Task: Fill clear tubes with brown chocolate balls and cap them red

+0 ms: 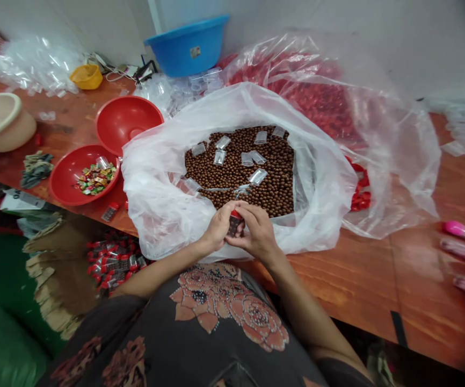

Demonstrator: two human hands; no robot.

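Both my hands meet at the near edge of a big clear plastic bag [152, 183]. Between them is a small clear container [234, 224] with a red cap, filled with dark brown balls. My left hand [218, 226] is closed on its left side, and my right hand [259, 228] wraps it from the right with fingers at the cap. Just beyond, the open bag holds a heap of shiny brown balls [224, 177]. Several small clear containers [258, 176] lie on top of the heap.
Left stand two red bowls, one holding colourful wrapped pieces [95, 179], and a cream basin [5, 123]. A blue basin [188, 48] and a bag of red caps [309, 91] are behind. Filled red-capped containers [114, 258] lie in a cardboard box below. Pink-capped tubes [464, 247] lie right.
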